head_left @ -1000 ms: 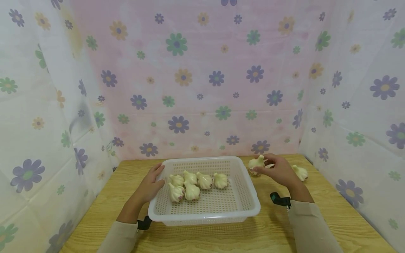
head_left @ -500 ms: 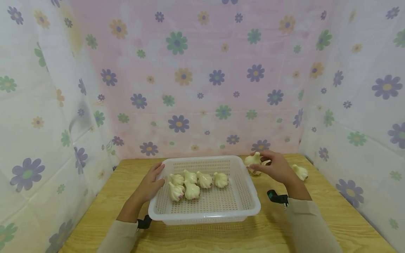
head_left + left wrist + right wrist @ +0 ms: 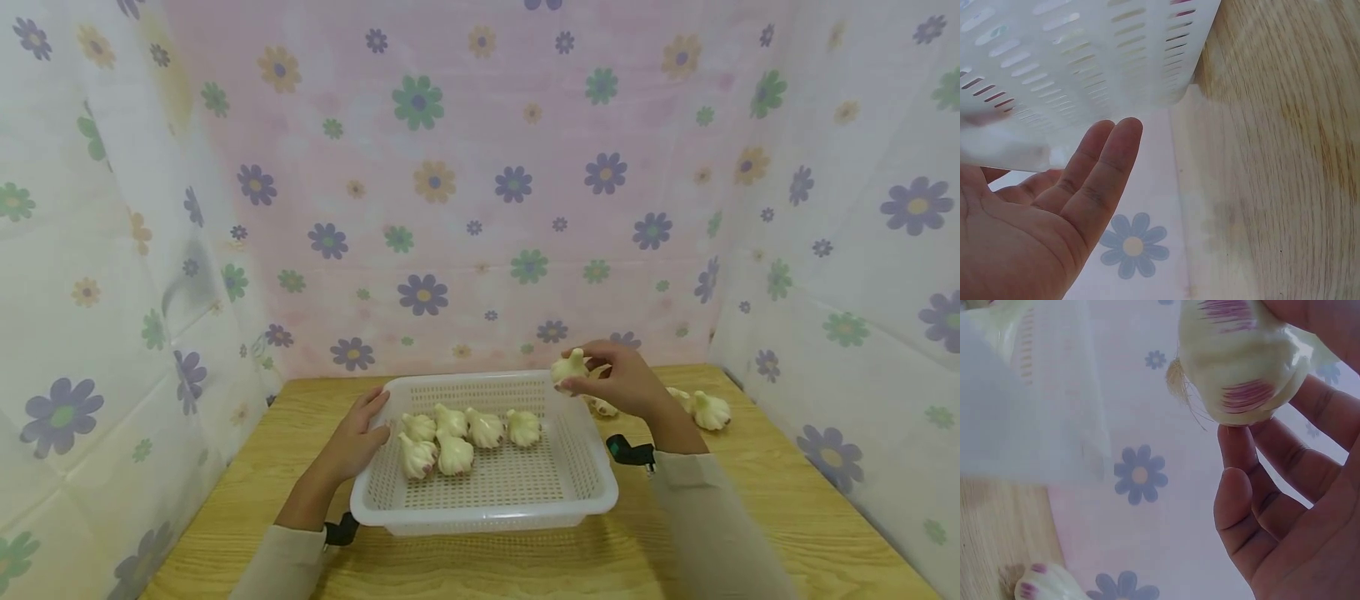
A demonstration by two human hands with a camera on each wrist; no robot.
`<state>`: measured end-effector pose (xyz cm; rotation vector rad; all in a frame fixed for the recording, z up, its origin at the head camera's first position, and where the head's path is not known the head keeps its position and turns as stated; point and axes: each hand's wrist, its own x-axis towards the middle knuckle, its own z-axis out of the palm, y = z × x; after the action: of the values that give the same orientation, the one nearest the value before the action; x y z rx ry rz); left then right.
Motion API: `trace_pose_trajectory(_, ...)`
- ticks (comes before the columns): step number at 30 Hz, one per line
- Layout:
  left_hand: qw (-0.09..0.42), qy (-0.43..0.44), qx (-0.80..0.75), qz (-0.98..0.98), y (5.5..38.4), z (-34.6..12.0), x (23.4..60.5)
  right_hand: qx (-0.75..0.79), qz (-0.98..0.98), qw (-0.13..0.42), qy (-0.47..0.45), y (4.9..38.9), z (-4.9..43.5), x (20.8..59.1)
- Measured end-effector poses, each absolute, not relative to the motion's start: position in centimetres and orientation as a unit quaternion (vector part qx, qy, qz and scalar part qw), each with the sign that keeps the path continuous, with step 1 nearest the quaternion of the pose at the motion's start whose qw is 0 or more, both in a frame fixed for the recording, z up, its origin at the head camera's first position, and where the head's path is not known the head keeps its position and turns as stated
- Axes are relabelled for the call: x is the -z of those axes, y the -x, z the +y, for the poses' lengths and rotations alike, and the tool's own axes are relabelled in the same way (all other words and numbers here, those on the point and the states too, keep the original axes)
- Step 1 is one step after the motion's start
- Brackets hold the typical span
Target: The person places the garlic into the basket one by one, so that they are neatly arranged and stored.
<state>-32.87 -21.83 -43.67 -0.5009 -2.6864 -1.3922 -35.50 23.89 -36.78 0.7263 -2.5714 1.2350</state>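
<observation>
A white plastic basket [image 3: 487, 515] with slotted walls holds several garlic bulbs [image 3: 455, 454], grouped toward its left and middle. My left hand [image 3: 352, 442] grips the basket's left rim, thumb over the edge; in the left wrist view its fingers [image 3: 1104, 169] lie by the outer wall. Above the basket's back right corner, my right hand [image 3: 630, 383] pinches a garlic bulb [image 3: 568, 371] between thumb and fingers, stem up. The right wrist view shows purple streaks and a tuft of roots on this held garlic bulb [image 3: 1244, 369].
Right of the basket, one garlic bulb [image 3: 602, 407] lies on the wooden table [image 3: 652, 533], partly under my right hand. Farther right rests another garlic bulb [image 3: 711, 411], with one more beside it partly behind my wrist. Flowered cloth [image 3: 480, 250] encloses the back and sides.
My right hand has carried the garlic bulb left and upward, from beside the basket to over its back right corner. My left hand and the basket have stayed put.
</observation>
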Motion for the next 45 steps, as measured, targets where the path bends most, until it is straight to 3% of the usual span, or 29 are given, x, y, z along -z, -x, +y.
trace_pose_trajectory(28, 0.041, 0.164, 0.450, -0.877, 33.0, -21.8, 43.8, -0.357, -0.880, -0.044, -0.310, 36.7, 17.7, 36.8)
trace_pose_trajectory(34, 0.048, 0.165, 0.445, -0.879, 33.2, -21.9, 43.8, -0.342, -0.880, -0.054, -0.326, 36.8, 16.8, 36.8)
trace_pose_trajectory(45, 0.044, 0.162, 0.447, -0.879, 33.1, -21.9, 43.8, -0.341, -0.880, -0.105, -0.314, 37.1, 15.4, 37.3)
